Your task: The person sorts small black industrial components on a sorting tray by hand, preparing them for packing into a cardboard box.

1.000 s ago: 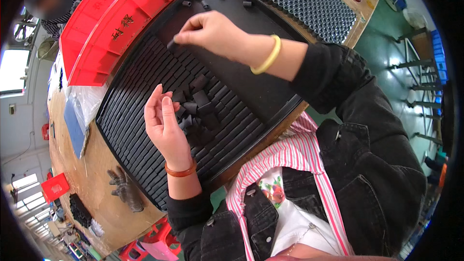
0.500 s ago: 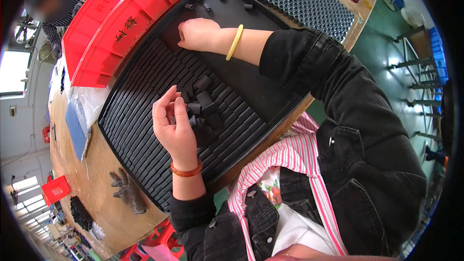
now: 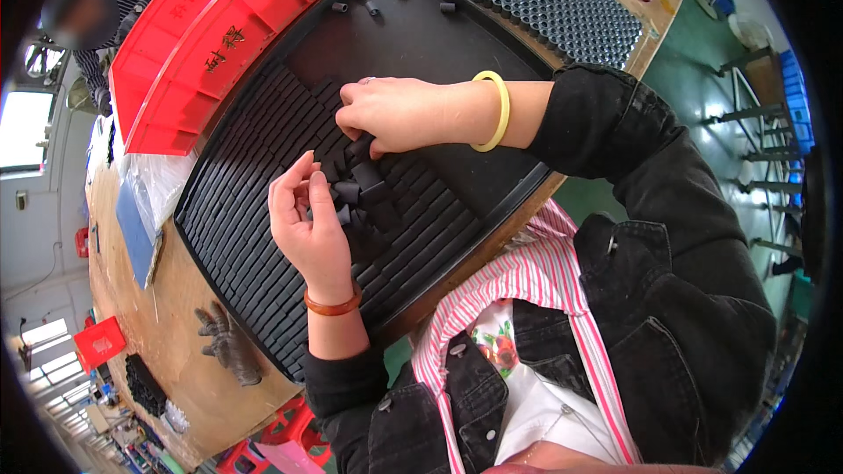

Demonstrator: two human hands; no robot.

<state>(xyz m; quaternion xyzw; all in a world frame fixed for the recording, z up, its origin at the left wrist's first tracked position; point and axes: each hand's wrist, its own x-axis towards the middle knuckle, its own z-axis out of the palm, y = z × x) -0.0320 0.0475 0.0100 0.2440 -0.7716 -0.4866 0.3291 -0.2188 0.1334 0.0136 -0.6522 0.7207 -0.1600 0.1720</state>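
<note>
A large black tray (image 3: 492,171) holds tight rows of short black tubes (image 3: 263,149), lying end to end. A loose pile of the same tubes (image 3: 364,189) rests on top of the rows. My right hand (image 3: 399,114), with a yellow bangle at its wrist, reaches over the pile's far side. Its thumb and fingers close round a black tube there, partly hidden by the fingers. My left hand (image 3: 307,228), wearing a brown bangle, is at the pile's left edge. Its fingers curl toward the thumb; what lies between them cannot be made out.
Several loose tubes (image 3: 373,9) lie at the tray's far end. Red bins (image 3: 202,44) stand along its left side. A panel of round metal cells (image 3: 544,4) is behind right. A dark glove (image 3: 228,347) lies on the wooden table (image 3: 198,412). Another person (image 3: 123,0) is at far left.
My right hand has come nearer and to the right, from the rows' far edge to the loose pile, and closed on a tube. My left hand has hardly moved.
</note>
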